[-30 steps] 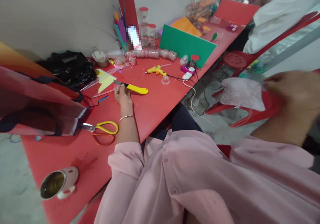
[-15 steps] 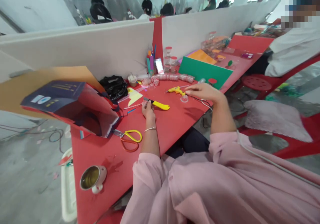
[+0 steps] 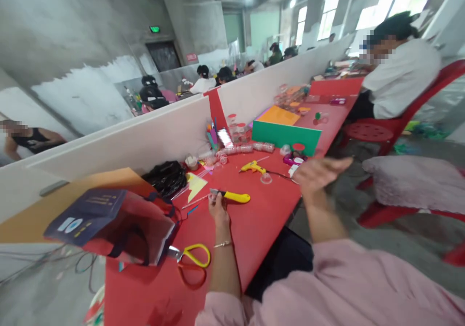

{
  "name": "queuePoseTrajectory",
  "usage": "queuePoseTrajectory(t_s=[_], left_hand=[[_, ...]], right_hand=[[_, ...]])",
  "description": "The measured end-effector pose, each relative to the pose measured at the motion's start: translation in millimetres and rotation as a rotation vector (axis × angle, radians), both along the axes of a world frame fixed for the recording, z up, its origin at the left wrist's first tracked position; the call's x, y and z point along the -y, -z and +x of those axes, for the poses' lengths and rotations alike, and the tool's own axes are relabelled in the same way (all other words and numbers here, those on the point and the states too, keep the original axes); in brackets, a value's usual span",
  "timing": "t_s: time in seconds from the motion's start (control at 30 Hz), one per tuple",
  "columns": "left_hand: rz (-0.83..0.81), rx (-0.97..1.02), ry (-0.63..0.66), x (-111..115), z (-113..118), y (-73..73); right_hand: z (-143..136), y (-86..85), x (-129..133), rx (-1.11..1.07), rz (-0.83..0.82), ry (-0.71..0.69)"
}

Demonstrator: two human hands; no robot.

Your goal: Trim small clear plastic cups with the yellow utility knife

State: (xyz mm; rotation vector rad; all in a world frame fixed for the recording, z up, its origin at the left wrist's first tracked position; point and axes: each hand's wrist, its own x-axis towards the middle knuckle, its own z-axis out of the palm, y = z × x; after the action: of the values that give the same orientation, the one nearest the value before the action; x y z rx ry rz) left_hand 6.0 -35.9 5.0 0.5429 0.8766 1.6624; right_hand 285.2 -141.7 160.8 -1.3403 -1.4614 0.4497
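Observation:
My left hand [image 3: 219,210] rests on the red table with its fingertips closed on a small clear plastic piece [image 3: 211,197], whose exact shape is hard to make out. Touching or just behind those fingertips is the blade end of a yellow-handled utility knife [image 3: 236,197]. My right hand [image 3: 321,173] is raised near the table's right edge, blurred, fingers stretched out, with nothing visible in it. To its left, a yellow glue gun [image 3: 253,167] lies beside a clear round plastic cup [image 3: 266,178]. Scissors [image 3: 194,258] with yellow and orange handles lie left of my left forearm.
A dark blue and red bag [image 3: 112,224] stands at the left, beside a black plastic bag [image 3: 165,178]. Stacked clear cups [image 3: 240,149], a phone [image 3: 225,138] and a green board [image 3: 286,137] line the back. A co-worker [image 3: 403,69] sits at the right.
My right hand has moved away from the glue gun, right and toward the table edge, and has turned over. My view has tilted up. My left hand keeps its place by the knife.

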Motion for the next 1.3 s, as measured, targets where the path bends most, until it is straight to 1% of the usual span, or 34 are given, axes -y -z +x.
queuePoseTrajectory(t_s=[0.03,0.1,0.13,0.17,0.2,0.23,0.27,0.3,0.33,0.43,0.5,0.53,0.6,0.73,0.83,0.9,0.97,1.07,1.2,1.3], left_hand=[[0.001,-0.004,0.002,0,1,-0.1],[0.004,-0.005,0.009,0,2,1.3],[0.0,-0.001,0.006,-1,3,2.7],[-0.009,0.004,-0.003,-3,4,4.5],[-0.019,0.011,-0.018,-5,4,6.5],[-0.03,0.018,-0.032,-8,4,8.6],[-0.037,0.023,-0.044,-11,4,10.6],[-0.043,0.024,-0.052,-14,4,12.6],[-0.048,0.021,-0.055,-16,4,14.3],[-0.05,-0.002,-0.047,-19,3,17.9],[-0.041,-0.012,-0.03,-19,2,18.2],[-0.047,-0.025,-0.019,-18,1,17.7],[-0.059,-0.049,0.004,-18,0,15.6],[-0.047,-0.046,0.043,-19,-3,11.5],[-0.047,-0.042,0.032,-21,-4,10.3],[-0.056,-0.05,0.028,-22,-5,10.0],[-0.062,-0.044,0.034,-22,-5,9.7],[-0.081,-0.031,0.036,-24,-6,8.5],[-0.108,-0.023,0.034,-25,-7,6.8],[-0.103,-0.012,0.031,-25,-7,7.0]], right_hand=[[-22,14.2,-11,0.028,-0.05,-0.187],[-69,34.8,-41,0.078,-0.095,-0.349],[-89,42.3,-56,0.156,-0.104,-0.389],[-105,49.2,-70,0.188,-0.108,-0.395],[-116,56.8,-81,0.219,-0.107,-0.37],[-122,65.6,-90,0.306,-0.075,-0.296],[-123,76.2,-96,0.394,-0.076,-0.279],[-121,88.6,-99,0.446,-0.102,-0.302],[-117,102.4,-101,0.468,-0.134,-0.354],[-107,144.1,-100,0.486,-0.18,-0.462],[-107,162.5,-101,0.444,-0.163,-0.48],[-108,166.9,-104,0.412,-0.145,-0.472],[-109,166.6,-110,0.348,-0.113,-0.434],[-105,147.7,-125,0.253,-0.121,-0.351],[-105,139.3,-130,0.169,-0.179,-0.392],[-107,140.0,-129,0.114,-0.192,-0.417],[-108,143.4,-128,0.075,-0.147,-0.436],[-103,148.8,-126,0.121,-0.073,-0.403],[-92,153.7,-125,0.294,-0.082,-0.382],[-89,156.7,-124,0.362,-0.073,-0.383]])
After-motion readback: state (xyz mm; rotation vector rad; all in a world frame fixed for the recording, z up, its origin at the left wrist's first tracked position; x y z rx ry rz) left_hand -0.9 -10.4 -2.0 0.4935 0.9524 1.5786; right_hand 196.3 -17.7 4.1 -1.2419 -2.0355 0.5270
